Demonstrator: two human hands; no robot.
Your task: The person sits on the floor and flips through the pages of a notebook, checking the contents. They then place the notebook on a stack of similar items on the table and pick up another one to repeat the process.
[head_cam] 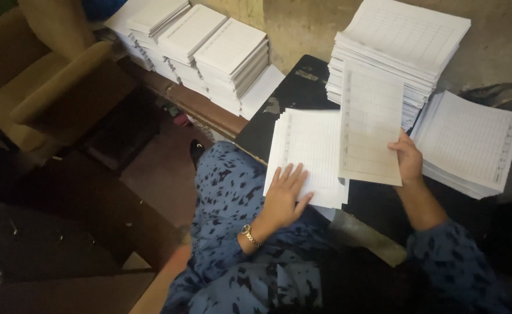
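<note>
Fingers of right hand (408, 158) pinching ruled sheet (371, 131), left hand (285, 195) spread flat on paper stack (308, 152)

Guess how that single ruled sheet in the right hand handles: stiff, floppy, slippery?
Likely floppy: the ruled sheet is one thin leaf, pinched only at its edge by the right hand, though it stands fairly flat here. Probably very light. It may slide easily over the small stack under the left hand, since the paper looks smooth.
</note>
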